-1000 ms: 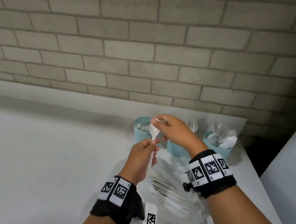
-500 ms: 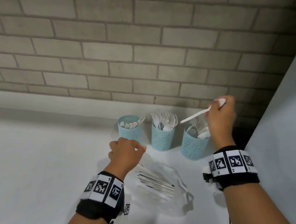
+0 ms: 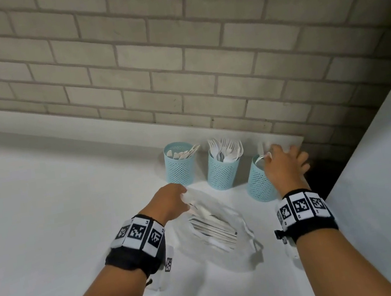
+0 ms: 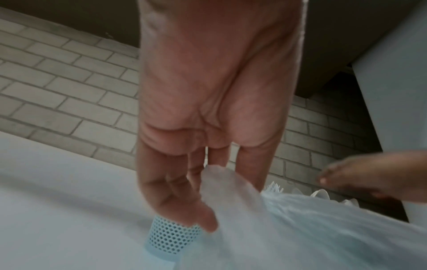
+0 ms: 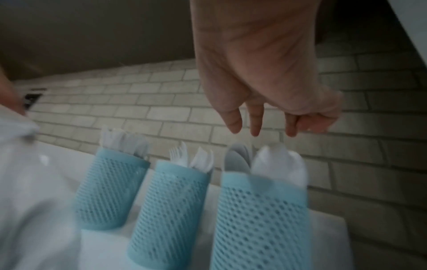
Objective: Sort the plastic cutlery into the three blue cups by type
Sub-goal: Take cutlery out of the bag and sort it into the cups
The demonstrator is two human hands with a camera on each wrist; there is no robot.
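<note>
Left hand pinches bag open for access; right hand empty, loose above spoon cup.

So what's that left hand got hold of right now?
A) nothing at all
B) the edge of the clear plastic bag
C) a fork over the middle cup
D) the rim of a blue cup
B: in the left wrist view the left hand pinches the edge of the clear plastic bag between fingers and thumb; no cup is touched.
</note>
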